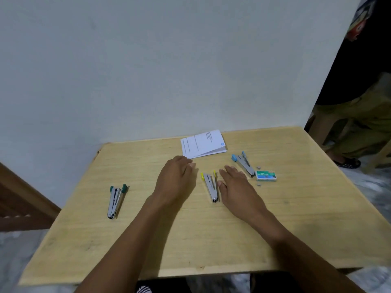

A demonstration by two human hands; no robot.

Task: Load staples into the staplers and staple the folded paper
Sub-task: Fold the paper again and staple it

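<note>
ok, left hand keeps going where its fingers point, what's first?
Probably the folded paper: the left hand points up-right at its near corner, table bare between. Depth is unclear.

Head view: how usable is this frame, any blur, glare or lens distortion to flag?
Head view: soft overall, both hands slightly blurred; wide-angle bending shows in the table edges; lighting even, no glare, only faint shadows under the forearms; print on the folded paper unreadable, while the three staplers and the staple box stay recognisable.
</note>
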